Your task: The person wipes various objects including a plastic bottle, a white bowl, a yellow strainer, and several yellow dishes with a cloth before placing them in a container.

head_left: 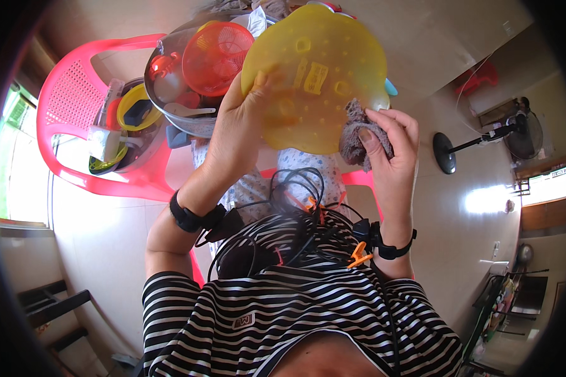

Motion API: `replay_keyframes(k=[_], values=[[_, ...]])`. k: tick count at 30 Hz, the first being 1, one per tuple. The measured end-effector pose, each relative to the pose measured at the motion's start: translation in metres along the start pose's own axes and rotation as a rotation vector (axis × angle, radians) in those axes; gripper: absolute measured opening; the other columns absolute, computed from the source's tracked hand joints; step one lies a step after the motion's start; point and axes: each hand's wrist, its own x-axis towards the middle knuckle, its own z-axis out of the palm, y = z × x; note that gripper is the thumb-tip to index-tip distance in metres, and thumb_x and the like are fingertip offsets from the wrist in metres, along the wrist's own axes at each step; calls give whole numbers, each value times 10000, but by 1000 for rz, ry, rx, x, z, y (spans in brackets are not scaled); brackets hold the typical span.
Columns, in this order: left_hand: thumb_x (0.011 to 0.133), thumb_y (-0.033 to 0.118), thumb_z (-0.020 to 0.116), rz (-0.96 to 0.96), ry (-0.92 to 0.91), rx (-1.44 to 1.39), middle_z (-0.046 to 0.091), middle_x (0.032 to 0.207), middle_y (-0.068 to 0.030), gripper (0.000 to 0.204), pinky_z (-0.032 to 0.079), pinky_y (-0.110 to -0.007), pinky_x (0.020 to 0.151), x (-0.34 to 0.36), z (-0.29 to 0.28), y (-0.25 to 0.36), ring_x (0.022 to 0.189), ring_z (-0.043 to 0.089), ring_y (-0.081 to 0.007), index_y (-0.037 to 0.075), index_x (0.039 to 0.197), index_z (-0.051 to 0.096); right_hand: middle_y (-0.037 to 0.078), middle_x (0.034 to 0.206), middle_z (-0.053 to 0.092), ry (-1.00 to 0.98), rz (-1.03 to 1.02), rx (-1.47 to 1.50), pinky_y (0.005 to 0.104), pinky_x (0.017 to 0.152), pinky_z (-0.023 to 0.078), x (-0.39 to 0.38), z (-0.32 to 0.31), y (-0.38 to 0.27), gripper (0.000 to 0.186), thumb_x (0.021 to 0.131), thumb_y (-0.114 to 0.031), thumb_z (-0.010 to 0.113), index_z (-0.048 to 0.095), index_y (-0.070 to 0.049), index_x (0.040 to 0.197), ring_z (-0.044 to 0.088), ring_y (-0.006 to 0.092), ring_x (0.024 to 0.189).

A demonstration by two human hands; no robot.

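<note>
In front of me a translucent yellow plastic piece (333,56) with a wavy rim and small raised shapes is held up, tilted. Its exact kind is unclear. My left hand (239,125) grips its left edge, thumb on the near face and the other fingers behind. At the lower right edge, my right hand (393,138) is closed round a bunched grey cloth (356,135), which lies against or very near the plastic. Beyond my left hand stands a large metal basin (198,127) holding a red perforated basket (217,60), a white spoon (192,110) and other pieces.
Left of the basin, a pink plastic chair (75,94) carries a container of kitchenware with a yellow bowl (127,103). Black cables (299,188) and an orange clip (360,256) lie over my lap and shirt. A standing fan (522,129) is at the right.
</note>
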Motion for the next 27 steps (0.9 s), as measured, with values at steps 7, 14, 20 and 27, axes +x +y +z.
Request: replay_keyframes(k=[7,14,20,27], values=[[1068,245,448,-76,27,-54,590,1306,-123,407,601,-434,852,-1,2,4,1144,636,-261,0,1391,478,83,1076,570,-18,30,20,319,889,470,0,-4,-1,219,904,-104,709,685,-37,1112,571,224,1020],[1060,224,459,-83,56,-45,583,1318,-130,404,599,-450,854,0,3,1,1169,620,-272,-8,1390,474,89,1020,581,-63,-3,22,320,817,494,-3,0,-10,204,890,-82,716,686,-22,1082,599,230,935],[1052,197,467,-114,66,-41,591,1295,-110,396,548,-357,915,-3,11,-6,1159,610,-218,-6,1392,453,111,1021,574,-179,-153,67,343,753,520,-10,17,-18,293,798,11,758,672,-11,1078,617,263,903],[1042,277,527,-244,-40,-177,636,1185,-67,377,531,-304,879,-3,5,-20,1049,635,-159,25,1321,509,95,1062,572,-303,-311,-134,399,813,510,-11,33,-44,477,702,-22,805,661,-47,1157,580,293,932]])
